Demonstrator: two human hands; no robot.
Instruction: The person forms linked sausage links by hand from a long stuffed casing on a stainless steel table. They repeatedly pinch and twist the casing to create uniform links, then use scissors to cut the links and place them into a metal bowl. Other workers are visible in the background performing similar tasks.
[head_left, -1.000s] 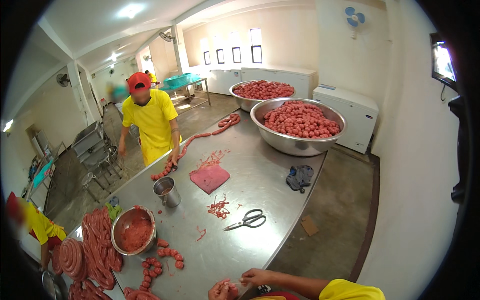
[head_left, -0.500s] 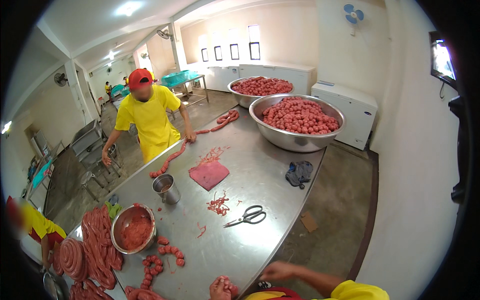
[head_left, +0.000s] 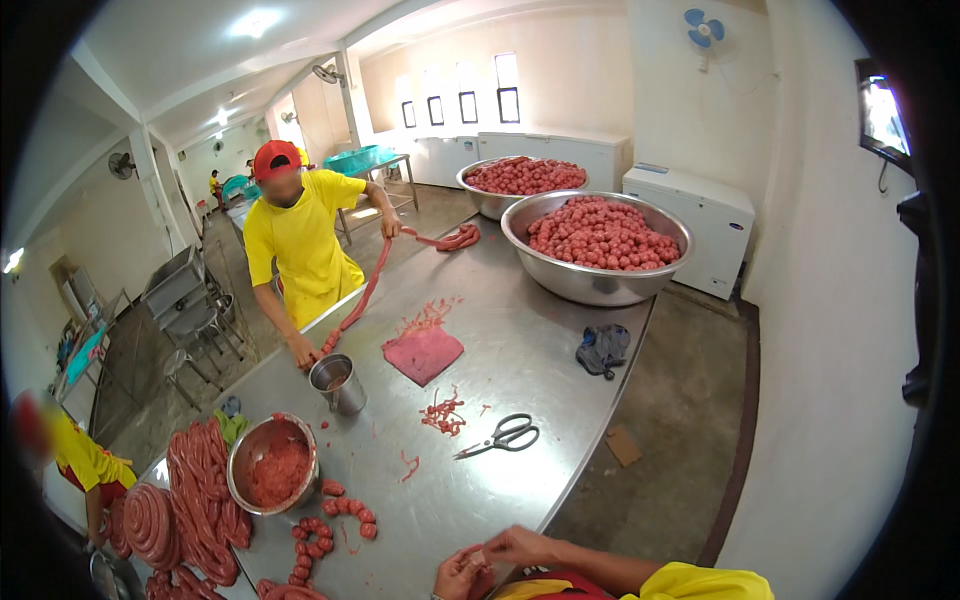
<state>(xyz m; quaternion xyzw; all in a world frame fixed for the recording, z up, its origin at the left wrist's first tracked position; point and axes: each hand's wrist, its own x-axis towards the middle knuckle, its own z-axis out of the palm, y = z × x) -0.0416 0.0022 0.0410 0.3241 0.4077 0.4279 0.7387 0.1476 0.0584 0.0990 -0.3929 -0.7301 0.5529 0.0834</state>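
At 6 o'clock, w/ both hands pinching together at the steel table's near edge: left hand & right hand are clasping a small pinkish piece between fingertips; can't tell what it is exactly. Sausage links are lying near, approx 9 o'clock from the hands, beside a metal bowl of ground meat. Scissors are resting at 12 o'clock, apart from hands. Further out: steel cup, pink cloth, dark rag, big basin of red meat pieces. Co-worker in yellow shirt is gripping a long sausage rope at 11 o'clock.
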